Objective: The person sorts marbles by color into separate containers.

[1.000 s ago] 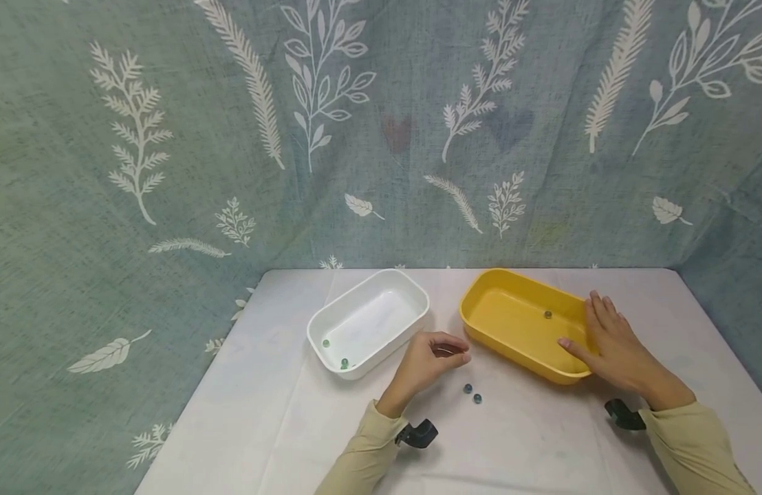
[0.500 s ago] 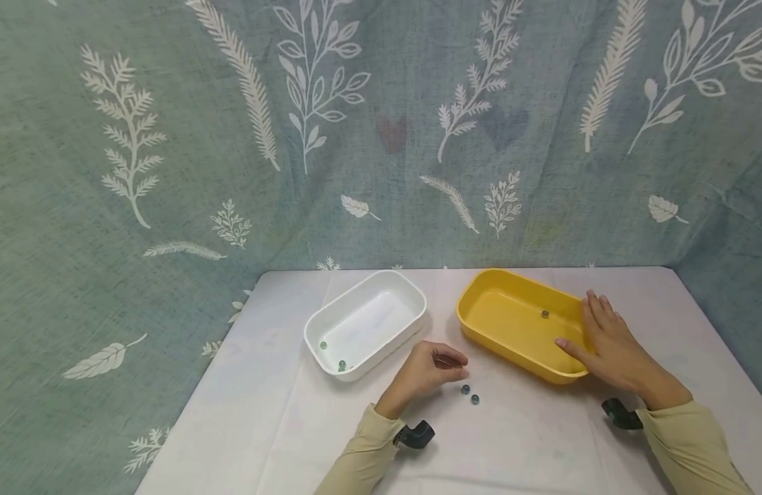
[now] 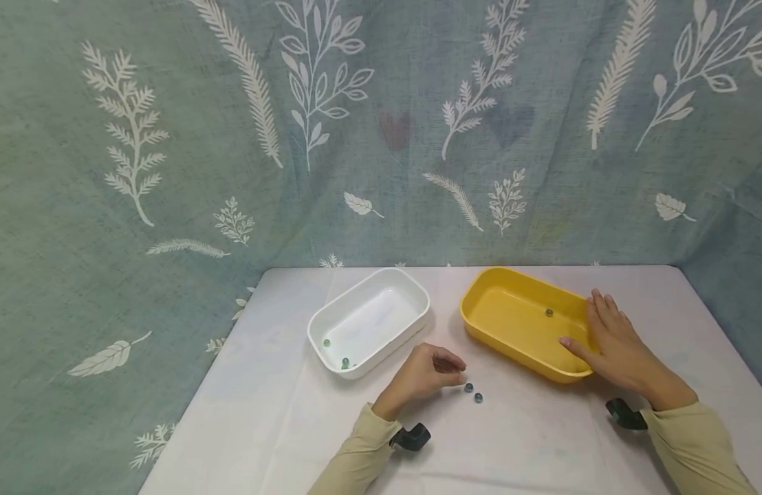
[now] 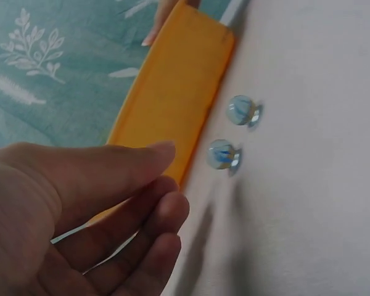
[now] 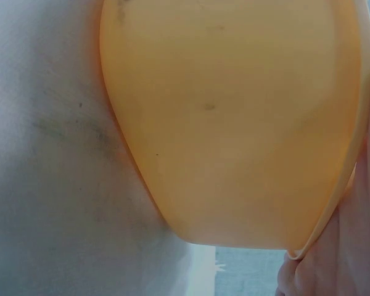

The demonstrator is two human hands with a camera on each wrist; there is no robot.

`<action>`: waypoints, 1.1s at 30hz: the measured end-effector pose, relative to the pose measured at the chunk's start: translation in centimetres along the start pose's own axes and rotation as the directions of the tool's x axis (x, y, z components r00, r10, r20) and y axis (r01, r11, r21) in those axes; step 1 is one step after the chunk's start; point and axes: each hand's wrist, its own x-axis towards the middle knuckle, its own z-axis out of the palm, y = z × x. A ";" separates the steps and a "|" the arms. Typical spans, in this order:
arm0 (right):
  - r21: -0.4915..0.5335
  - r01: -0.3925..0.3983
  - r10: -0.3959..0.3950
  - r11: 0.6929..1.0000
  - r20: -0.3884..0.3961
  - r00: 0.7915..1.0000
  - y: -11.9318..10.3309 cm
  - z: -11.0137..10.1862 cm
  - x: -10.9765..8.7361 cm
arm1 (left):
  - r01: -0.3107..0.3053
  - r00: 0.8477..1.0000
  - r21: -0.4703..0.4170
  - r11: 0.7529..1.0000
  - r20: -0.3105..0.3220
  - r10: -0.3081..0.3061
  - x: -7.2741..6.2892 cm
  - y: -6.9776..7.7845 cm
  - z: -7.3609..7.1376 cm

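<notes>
Two small glass marbles lie close together on the white tabletop, the nearer-left marble [image 3: 469,388] almost at my left fingertips and the other marble [image 3: 478,397] just beyond. My left hand [image 3: 421,377] hovers beside them, thumb and fingers loosely bent with nothing visible between them. In the left wrist view both marbles look clear with blue streaks, apart from the thumb [image 4: 154,157]. My right hand [image 3: 622,354] rests on the right end of a yellow tray [image 3: 511,347], fingers straight along the outside, thumb over the rim. One marble [image 3: 549,312] sits in that tray.
A white tray [image 3: 368,354] stands left of the yellow one, with several greenish marbles [image 3: 345,361] at its near-left end. Behind the white-covered table [image 3: 529,440] hangs a leaf-patterned blue-green cloth [image 3: 381,151]. Each wrist carries a black camera mount [image 3: 412,436].
My left hand has come down slightly toward the near edge, bringing its fingertips beside the closer marble. The right hand and both trays stay put.
</notes>
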 end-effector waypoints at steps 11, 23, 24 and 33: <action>0.003 -0.006 0.006 1.000 -0.008 1.000 0.0 0.0 0.0 | 0.014 1.000 0.066 0.998 0.026 -0.016 -0.2 -0.2 1.2; 0.026 -0.003 0.004 1.000 -0.013 1.000 -0.3 0.0 -0.5 | 0.002 1.000 0.169 0.986 0.025 -0.007 -0.7 0.2 1.8; 0.027 0.004 -0.003 1.000 -0.015 1.000 -0.2 0.0 -0.5 | -0.001 1.000 0.177 0.984 0.025 -0.004 -0.7 0.3 1.8; 0.027 0.017 -0.016 0.999 -0.020 1.000 -0.1 0.1 -0.5 | 0.000 1.000 0.188 0.982 0.004 -0.001 -0.8 0.1 1.9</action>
